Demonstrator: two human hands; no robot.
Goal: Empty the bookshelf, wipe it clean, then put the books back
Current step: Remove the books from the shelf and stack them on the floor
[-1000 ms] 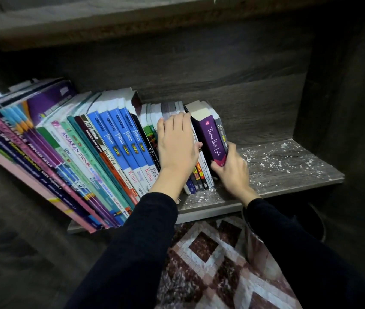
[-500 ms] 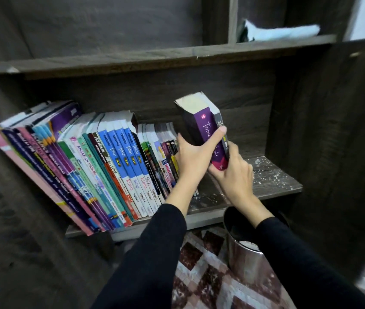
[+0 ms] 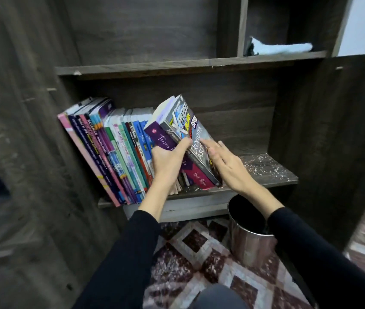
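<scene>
My left hand (image 3: 168, 162) is wrapped round the purple book (image 3: 162, 136), fingers curled behind it and the thumb laid across onto the grey economics book (image 3: 196, 139) beside it, so the two come away as one block. My right hand (image 3: 229, 167) lies flat against the grey cover with the fingers nearly straight. It grips nothing and only steadies the pair so the thin one doesn't slide out.

Both books are tipped back and raised over the middle of the shelf board (image 3: 264, 170). Their lower corner is down by its front edge, and I can't tell whether it touches. The row of books (image 3: 119, 152) leans on the left part of the board, with its nearest spines just behind my left wrist. The right part of the board is bare and speckled white, which I take for the dust to be wiped.

A metal bin (image 3: 251, 239) stands on the floor just below the board's front edge. A pale cloth (image 3: 281, 47) lies on the shelf above the board, toward its right end. Emptying has barely begun.
</scene>
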